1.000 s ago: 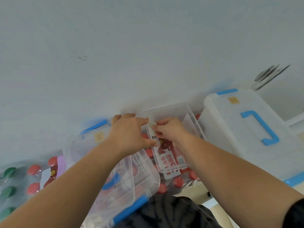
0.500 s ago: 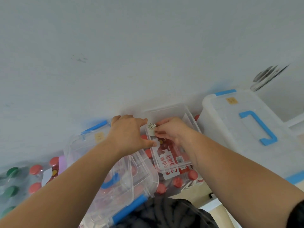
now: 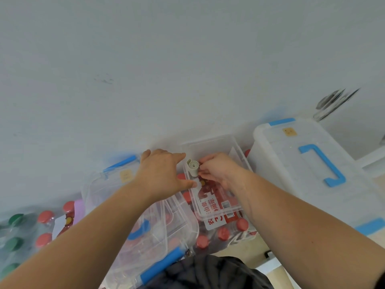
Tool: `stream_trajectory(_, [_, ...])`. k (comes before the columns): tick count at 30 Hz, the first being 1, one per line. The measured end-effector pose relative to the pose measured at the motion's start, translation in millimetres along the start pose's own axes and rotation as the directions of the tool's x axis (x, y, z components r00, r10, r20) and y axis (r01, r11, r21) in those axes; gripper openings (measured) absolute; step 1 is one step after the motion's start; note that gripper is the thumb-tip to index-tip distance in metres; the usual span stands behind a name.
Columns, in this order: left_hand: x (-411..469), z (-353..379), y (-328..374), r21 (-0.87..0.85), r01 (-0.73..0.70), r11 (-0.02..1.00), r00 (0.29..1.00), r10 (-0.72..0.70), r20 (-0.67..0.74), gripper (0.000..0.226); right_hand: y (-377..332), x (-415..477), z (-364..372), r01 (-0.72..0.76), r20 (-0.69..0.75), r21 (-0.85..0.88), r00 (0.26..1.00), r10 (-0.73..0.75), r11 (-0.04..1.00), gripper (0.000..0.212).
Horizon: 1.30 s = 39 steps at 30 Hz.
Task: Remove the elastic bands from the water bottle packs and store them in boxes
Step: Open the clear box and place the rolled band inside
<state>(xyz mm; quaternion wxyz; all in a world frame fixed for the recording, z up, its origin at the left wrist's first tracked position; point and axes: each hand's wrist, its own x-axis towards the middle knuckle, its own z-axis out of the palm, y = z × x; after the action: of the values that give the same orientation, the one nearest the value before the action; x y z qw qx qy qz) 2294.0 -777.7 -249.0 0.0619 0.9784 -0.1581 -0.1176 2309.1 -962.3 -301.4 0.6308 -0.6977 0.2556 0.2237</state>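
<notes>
White wall (image 3: 145, 69) backed the clutter of clear boxes (image 3: 116, 197). Right grip (image 3: 216, 170) pinched the rolled elastic band (image 3: 192, 166) over the small open box (image 3: 210, 141); left grip (image 3: 162, 174) lay straight-fingered beside it. Best keep the coil tight, lower it inside, then let go

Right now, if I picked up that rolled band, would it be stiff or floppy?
Probably floppy and light: the rolled band is a thin coiled strip, pinched by the right hand. Round, it may roll; released, it might uncoil.
</notes>
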Motion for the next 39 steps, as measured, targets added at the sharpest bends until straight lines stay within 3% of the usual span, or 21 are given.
stream_trajectory(3, [0,-1,2,-0.015,0.001,1.000,1.000,-0.001,0.006,0.098,3,1,0,0.032,-0.033,-0.138,0.999,-0.037,0.990,0.030])
stream_trajectory(9, [1,-2,8,-0.003,-0.016,1.000,1.000,0.016,0.020,0.095,5,6,13,0.171,-0.047,-0.499,0.973,-0.224,0.849,0.023])
stream_trajectory(16, [0,-4,10,-0.034,-0.010,0.999,1.000,0.011,0.028,0.093,7,11,11,0.249,0.014,-0.492,0.960,-0.278,0.834,0.026])
stream_trajectory(20, [1,-5,10,-0.042,-0.011,0.999,0.999,0.012,0.034,0.087,9,11,10,0.244,-0.032,-0.458,0.957,-0.290,0.855,0.026])
stream_trajectory(31, [2,-3,8,-0.044,-0.008,0.999,1.000,0.009,0.017,0.095,6,4,2,0.142,-0.056,-0.188,0.986,-0.155,0.972,0.022])
stream_trajectory(34, [2,-3,10,-0.041,-0.008,0.999,1.000,0.008,0.013,0.095,5,2,1,0.189,-0.037,-0.344,0.976,-0.214,0.920,0.023])
stream_trajectory(39, [2,-2,11,-0.033,0.000,0.999,1.000,0.001,0.018,0.094,7,6,9,0.285,-0.049,-0.617,0.917,-0.397,0.733,0.031])
